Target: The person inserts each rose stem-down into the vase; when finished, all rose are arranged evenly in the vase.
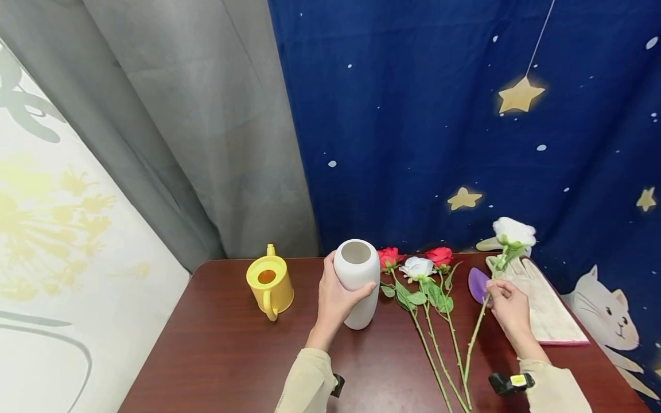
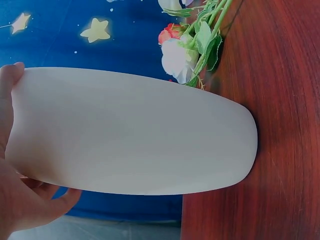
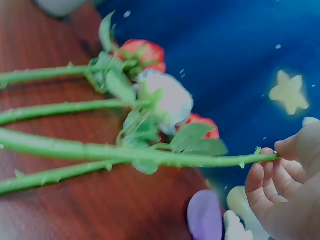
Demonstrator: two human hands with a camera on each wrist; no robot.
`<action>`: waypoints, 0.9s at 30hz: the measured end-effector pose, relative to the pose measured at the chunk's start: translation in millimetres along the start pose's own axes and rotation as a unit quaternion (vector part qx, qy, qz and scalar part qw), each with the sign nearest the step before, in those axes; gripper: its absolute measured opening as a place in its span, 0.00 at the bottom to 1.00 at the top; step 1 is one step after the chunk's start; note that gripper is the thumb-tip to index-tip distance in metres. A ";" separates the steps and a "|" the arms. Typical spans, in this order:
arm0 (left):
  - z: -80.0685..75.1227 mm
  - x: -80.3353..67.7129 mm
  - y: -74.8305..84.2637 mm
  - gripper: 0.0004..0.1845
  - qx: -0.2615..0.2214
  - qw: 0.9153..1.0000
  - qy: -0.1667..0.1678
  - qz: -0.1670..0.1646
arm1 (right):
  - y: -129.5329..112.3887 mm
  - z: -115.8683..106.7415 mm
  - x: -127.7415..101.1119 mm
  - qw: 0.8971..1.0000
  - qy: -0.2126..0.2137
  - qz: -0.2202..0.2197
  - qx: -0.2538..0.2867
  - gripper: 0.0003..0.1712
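The person is lifting one white rose (image 1: pixel 513 232) off the table (image 1: pixel 217 344) while steadying the vase (image 1: pixel 356 281), so the step in hand looks like picking a flower to go into that vase. The right hand (image 1: pixel 508 307) is pinching the green stem (image 3: pixel 125 154) between thumb and curled fingers (image 3: pixel 260 187), well to the right of the vase. The bloom is standing raised above the hand, and the stem's lower end is trailing down toward the table's near edge.

The left hand (image 1: pixel 335 295) is wrapping around the vase from its left side, the thumb near the rim and the fingers (image 2: pixel 55 200) curling around the front of the body. The vase is standing upright on the table with its mouth open to the top.

As a judgement, the next move calls for swinging the stem end up and over to the left, then lowering it into the vase's mouth while the left hand is keeping the vase from tipping.

Both forearms are reaching forward from the near edge, the sleeves showing at the wrists. Just right of the vase, two red roses (image 1: pixel 389 256) and another white one (image 1: pixel 417 267) are lying flat. Farther right of the vase, a pale glove (image 1: pixel 547 310) is lying with something purple (image 1: pixel 477 284) beside it. A yellow watering can (image 1: pixel 268 284) is standing left of the vase.
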State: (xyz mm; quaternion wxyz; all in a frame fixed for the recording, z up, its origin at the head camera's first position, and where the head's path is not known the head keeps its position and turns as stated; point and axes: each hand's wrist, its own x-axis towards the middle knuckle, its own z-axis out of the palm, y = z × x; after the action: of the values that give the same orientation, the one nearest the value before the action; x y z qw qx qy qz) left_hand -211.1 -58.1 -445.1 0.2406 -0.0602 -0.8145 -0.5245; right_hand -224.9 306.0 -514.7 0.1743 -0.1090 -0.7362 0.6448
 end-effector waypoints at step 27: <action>-0.6 -0.7 1.1 0.49 -0.004 1.000 -0.005 0.004 | -110.8 15.7 -34.1 0.856 -0.241 -0.032 0.456 0.15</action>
State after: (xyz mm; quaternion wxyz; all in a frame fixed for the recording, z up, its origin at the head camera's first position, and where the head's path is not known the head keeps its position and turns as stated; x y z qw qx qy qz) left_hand -209.9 -58.1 -444.3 0.2388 -0.0670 -0.8134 -0.5262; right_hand -192.8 262.5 -410.9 0.0420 0.1653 -0.3816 0.9085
